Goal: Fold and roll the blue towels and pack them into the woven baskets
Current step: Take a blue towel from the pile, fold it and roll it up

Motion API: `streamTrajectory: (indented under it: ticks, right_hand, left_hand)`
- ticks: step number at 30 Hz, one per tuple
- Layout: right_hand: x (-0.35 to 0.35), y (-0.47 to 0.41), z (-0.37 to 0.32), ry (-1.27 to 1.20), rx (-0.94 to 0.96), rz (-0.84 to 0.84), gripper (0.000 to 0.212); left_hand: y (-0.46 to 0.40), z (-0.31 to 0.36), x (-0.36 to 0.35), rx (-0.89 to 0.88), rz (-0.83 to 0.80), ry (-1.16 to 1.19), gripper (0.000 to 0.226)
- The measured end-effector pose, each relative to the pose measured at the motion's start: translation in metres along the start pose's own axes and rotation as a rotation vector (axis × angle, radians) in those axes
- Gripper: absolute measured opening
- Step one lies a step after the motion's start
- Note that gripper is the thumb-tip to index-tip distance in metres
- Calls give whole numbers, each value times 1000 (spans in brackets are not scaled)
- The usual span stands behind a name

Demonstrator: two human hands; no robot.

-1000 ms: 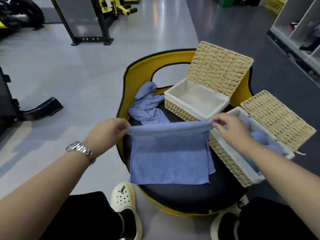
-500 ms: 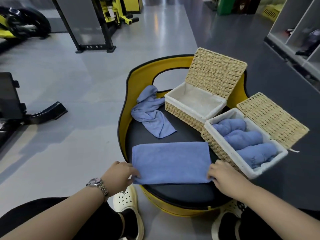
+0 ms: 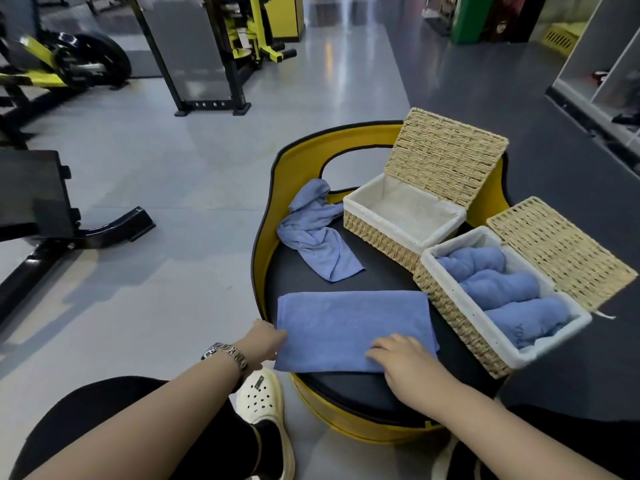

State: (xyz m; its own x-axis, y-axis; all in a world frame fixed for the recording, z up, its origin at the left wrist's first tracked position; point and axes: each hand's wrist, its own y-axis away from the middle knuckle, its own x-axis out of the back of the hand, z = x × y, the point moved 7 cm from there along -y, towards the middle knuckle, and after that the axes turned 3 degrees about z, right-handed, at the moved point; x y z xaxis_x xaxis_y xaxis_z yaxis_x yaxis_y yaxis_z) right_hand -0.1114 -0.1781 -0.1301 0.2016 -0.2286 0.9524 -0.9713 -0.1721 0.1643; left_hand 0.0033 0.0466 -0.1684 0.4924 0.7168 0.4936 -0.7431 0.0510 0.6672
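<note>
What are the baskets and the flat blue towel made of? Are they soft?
The empty basket and the filled basket look woven from pale straw or twisted paper rope, matte, with visible plaited rows, and a white fabric liner inside. So they are probably stiff. The folded blue towel looks like soft fuzzy cloth, maybe microfibre: its surface is nappy and lies limp.

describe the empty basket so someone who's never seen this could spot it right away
On the round black seat with the yellow rim stand two woven baskets with lids open. The empty basket is the farther one, beside the crumpled towel. Its white liner is bare, while the nearer basket holds rolled blue towels.
</note>
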Motion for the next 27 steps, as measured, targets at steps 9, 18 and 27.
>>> streamTrajectory:
  ticks: [9, 18, 27]
  right_hand:
    - [17, -14, 2, 9, -51, 37, 34]
    - [45, -19, 55, -1143, -499, 316, 24]
    - [20, -23, 83, -882, -589, 224, 31]
  left_hand:
    - [12, 26, -8, -176, 76, -68, 25]
    - [93, 141, -91, -768, 119, -265, 13]
    - [101, 152, -106, -947, 190, -566, 28]
